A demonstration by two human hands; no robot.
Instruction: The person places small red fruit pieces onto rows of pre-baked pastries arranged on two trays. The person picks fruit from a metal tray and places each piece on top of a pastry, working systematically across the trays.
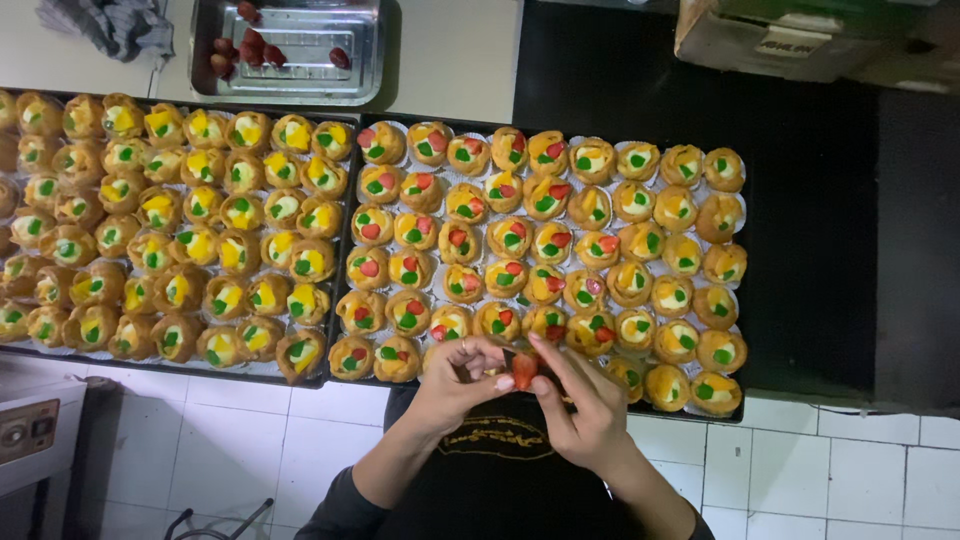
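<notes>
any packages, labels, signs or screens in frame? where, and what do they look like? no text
Cardboard box: top right, on the dark counter; tan, rectangular, cut off by the frame edge.
Label: on the box's near side; small pale rectangle with dark print.
Appliance panel: lower left edge; pale boxy front with a round dial, no lit screen visible.
No signs.

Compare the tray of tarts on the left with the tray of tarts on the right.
The left tray holds tarts topped with yellow and green pieces and no red; many tarts on the right tray also carry red strawberry pieces. White paper cups show under the right tray's tarts, hardly under the left's. Both hands, left hand and right hand, work a strawberry piece over the right tray. Both are dark, full, side by side.
</notes>
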